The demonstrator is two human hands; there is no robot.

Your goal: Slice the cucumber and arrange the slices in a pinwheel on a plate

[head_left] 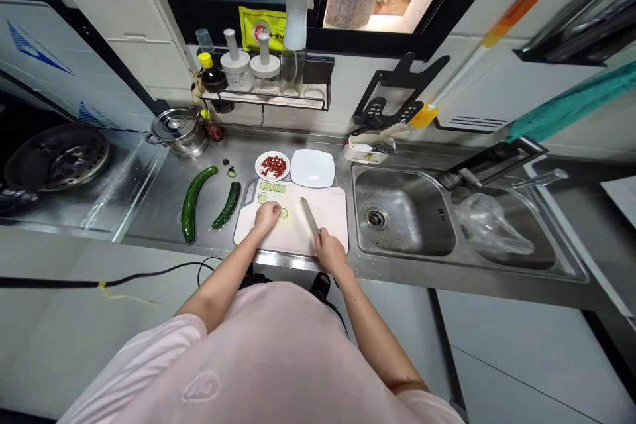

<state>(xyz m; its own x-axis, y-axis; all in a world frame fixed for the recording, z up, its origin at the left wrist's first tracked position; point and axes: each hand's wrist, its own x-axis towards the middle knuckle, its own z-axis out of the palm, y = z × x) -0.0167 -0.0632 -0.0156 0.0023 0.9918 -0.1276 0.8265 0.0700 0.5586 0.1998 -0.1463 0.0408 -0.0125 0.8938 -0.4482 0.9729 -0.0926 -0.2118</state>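
My right hand is wrapped round the handle of a kitchen knife, its blade angled up and left over the white cutting board. On the board's left half is my left hand, fingers curled together; what they hold, if anything, is hidden. Just right of those fingertips lies a thin cucumber slice. Behind my left hand, several cucumber slices overlap in a row, with another slice below them. Left of the board rest a shorter cucumber piece and a long whole cucumber.
Behind the board stand a plate of chopped red pieces and a white square plate. Cucumber end bits lie near a steel pot. The sink is on the right, with a plastic bag in its second basin.
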